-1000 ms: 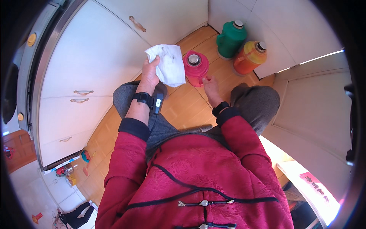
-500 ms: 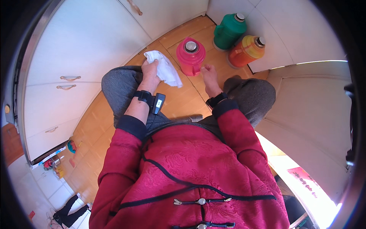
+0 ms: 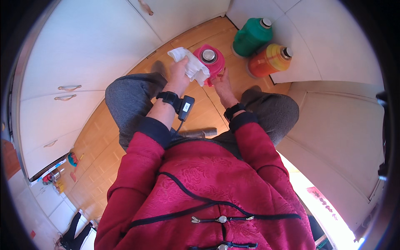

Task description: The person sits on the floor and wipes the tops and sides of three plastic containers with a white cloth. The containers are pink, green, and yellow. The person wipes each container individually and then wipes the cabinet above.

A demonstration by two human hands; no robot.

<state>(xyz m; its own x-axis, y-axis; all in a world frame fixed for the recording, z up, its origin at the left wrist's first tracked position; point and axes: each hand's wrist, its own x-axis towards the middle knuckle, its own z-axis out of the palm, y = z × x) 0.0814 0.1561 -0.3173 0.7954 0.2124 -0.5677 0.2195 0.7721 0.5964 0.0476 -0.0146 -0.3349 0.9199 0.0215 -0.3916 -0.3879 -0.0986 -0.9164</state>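
A white cloth (image 3: 196, 70) is bunched in my left hand (image 3: 178, 77), its loose end hanging against the left side of a pink thermos flask (image 3: 214, 61). That flask stands upright on the wooden floor between my knees, with a silvery cap on top. My right hand (image 3: 223, 86) is closed at the flask's handle on its near side, with thumb and fingers on either side of it; part of the handle is hidden by the hand.
A green thermos flask (image 3: 252, 38) and an orange and yellow one (image 3: 268, 61) stand at the far right against white tiles. White cabinets (image 3: 83, 50) line the left. A pale door panel (image 3: 333, 133) is on the right.
My left hand has carried the cloth right, up to the pink flask. My right hand has moved slightly left and taken hold of its handle. The view has shifted a little.
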